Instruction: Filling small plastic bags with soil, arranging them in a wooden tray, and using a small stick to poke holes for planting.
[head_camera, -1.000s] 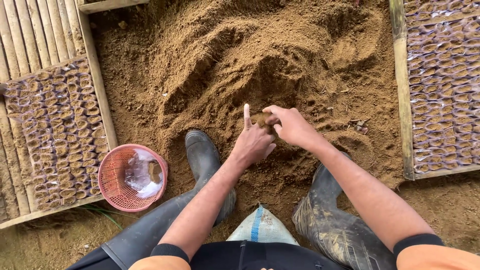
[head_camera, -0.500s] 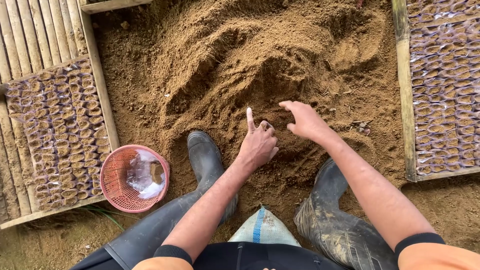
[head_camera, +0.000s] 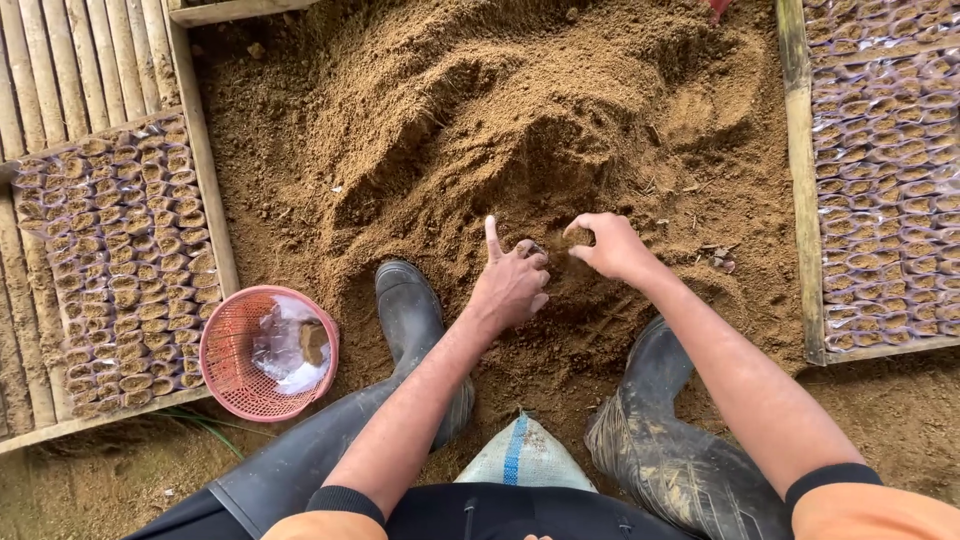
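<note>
Seen from above, the right hand (head_camera: 605, 245), which reached out half a second ago, has drawn back beside the left hand (head_camera: 512, 285), both with curled fingers pinching at the soil heap (head_camera: 520, 130) between 2 boots.

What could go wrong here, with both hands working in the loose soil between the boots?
The steep soil heap rises right behind the left hand and right hand, so loosened soil could slump onto them. The pink basket sits close to the left boot; a foot shift might tip it.
</note>
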